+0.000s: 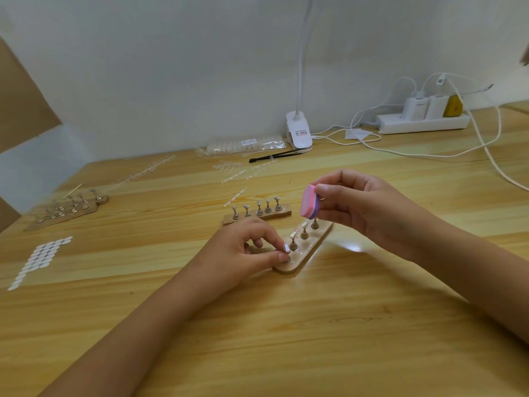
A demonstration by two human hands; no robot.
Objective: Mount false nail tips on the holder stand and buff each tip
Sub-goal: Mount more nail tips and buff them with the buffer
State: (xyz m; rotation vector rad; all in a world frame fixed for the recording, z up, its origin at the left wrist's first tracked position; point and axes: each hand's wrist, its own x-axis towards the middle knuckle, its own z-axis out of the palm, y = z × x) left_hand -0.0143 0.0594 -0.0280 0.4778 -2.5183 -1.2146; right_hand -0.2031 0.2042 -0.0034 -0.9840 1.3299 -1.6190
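**Forearms over a wooden table, nail tip at the stand**

Two bare forearms reached in from the near edge across a pale wooden table (286,339) with a glossy grain. Behind it rose a plain white wall (171,67), and a brown cardboard sheet (20,96) leaned in at the left.

At the centre, a rounded wooden stand (289,267) lay angled away from the camera, with three metal pegs visible in a row; the two nearer ones seemed to carry pale tips. The left hand (243,247) rested on its near end, thumb and forefinger pinching a small nail tip (285,248) just beside the nearest peg; whether the tip touched the peg could not be told. The right hand (357,204) hovered above the far end of the stand, thumb and curled fingers gripping a pink and purple buffer block (309,206).

Just behind stood a second stand (283,214) with five tipped pegs. A third stand (65,213) lay well apart to the left, a thin wooden stick (73,191) near it. White oval stickers (40,262) sat on a clear sheet at the left edge.

Against the wall, a clear bag (246,146) held rows of pale nail tips, with a black tool (274,156) and loose clear strips (237,174) in front. A white clip lamp (299,133) stood beside the bag, and a white power strip (423,123) with plugged chargers trailed white cables (429,154) across the right side.
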